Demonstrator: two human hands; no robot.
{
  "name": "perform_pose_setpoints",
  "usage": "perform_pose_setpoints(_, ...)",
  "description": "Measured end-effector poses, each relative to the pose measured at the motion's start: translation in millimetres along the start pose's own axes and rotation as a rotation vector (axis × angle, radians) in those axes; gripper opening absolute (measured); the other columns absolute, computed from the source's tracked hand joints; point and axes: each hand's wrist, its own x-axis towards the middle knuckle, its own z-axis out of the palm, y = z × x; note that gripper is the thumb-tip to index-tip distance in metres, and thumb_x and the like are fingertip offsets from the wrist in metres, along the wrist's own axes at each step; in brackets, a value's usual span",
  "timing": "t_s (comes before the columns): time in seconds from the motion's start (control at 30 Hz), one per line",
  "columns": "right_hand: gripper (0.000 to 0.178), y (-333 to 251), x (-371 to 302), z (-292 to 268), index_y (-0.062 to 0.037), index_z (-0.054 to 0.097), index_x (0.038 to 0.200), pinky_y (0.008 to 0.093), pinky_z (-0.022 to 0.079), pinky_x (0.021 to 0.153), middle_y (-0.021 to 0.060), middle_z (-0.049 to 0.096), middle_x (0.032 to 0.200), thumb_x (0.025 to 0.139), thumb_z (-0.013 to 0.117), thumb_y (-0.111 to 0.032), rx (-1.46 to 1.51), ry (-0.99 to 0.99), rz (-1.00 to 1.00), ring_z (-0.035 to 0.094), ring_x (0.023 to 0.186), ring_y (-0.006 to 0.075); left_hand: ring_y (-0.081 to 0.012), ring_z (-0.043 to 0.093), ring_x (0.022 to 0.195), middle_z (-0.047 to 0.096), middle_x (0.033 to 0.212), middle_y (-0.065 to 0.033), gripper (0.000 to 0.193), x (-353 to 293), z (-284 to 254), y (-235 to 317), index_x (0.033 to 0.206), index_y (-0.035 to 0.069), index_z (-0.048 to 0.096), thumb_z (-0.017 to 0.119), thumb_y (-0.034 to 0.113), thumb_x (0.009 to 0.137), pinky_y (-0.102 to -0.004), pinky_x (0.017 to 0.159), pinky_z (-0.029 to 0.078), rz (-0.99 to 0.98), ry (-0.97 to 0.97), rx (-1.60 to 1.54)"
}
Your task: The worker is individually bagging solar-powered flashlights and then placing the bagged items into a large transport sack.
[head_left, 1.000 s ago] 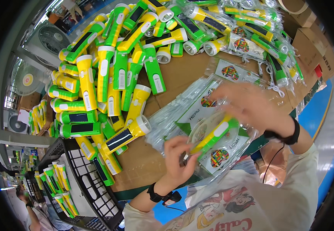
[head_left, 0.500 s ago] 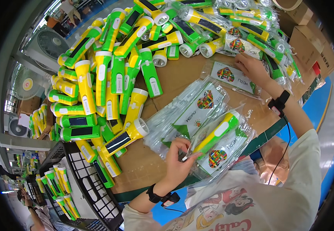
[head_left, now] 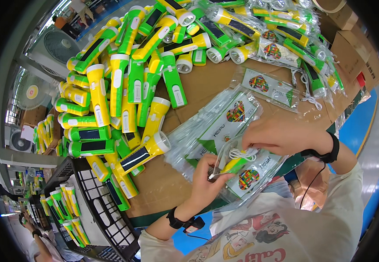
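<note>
My left hand (head_left: pixel 207 181) pinches the edge of a clear plastic bag near the table's front edge. Inside the bag lies a green and yellow flashlight (head_left: pixel 234 165), partly covered. My right hand (head_left: pixel 277 136) is closed, palm down, over the bag's mouth, holding a coiled white cable (head_left: pixel 241 154) at the flashlight; its fingertips are partly hidden. Beneath the bag, a printed white and green card (head_left: pixel 248 179) shows through. Just beyond my hands, a stack of flat clear bags with printed cards (head_left: pixel 224 120) is spread on the brown cardboard tabletop (head_left: pixel 189 94).
A heap of loose green and yellow flashlights (head_left: pixel 119 83) covers the left and far side. Bagged flashlights (head_left: pixel 285 26) pile up at the far right, near white cables (head_left: pixel 305 85) and another bagged card (head_left: pixel 268 87). A black crate (head_left: pixel 97 196) stands at the lower left; cardboard boxes (head_left: pixel 351 48) stand right.
My right hand has come from the far right down to the bag, bringing a coiled white cable. My left hand still pinches the bag. White cables now show where my right hand was.
</note>
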Motion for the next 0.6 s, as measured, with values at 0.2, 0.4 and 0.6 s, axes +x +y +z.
perform_pose_setpoints(0.2,0.025,6.7,9.3,5.1,-0.0068,0.060,0.102,0.0409,0.048,0.082,0.0090,0.062,0.099,0.079,0.058,0.002,0.170,-0.023,-0.086,0.060,0.097,0.0299,-0.0175,0.053,0.097,0.054,0.107,-0.0083,0.044,1.2,1.7,0.1,0.107,0.001,0.051,0.079,0.005,0.074,-0.0296,0.086,0.043,-0.026,0.006,-0.024)
perform_pose_setpoints(0.4,0.022,2.4,8.7,27.6,-0.0062,0.060,0.101,0.0394,0.048,0.082,0.0083,0.061,0.102,0.080,0.059,-0.002,-0.110,0.089,-0.148,0.059,0.098,0.0273,-0.0249,0.058,0.094,0.061,0.104,-0.0126,0.038,2.5,-0.6,0.7,0.103,-0.002,0.056,0.078,0.003,0.072,-0.0320,0.084,0.045,0.114,0.010,0.131)
perform_pose_setpoints(0.6,0.024,-33.4,21.9,44.7,-0.0073,0.058,0.096,0.0346,0.046,0.077,0.0052,0.061,0.100,0.076,0.063,-0.018,-0.539,0.427,-0.428,0.059,0.096,0.0201,-0.0326,0.060,0.084,0.064,0.093,-0.0150,0.020,3.2,-4.8,1.6,0.091,-0.002,0.061,0.073,0.001,0.075,-0.0345,0.075,0.048,0.199,-0.016,0.145)
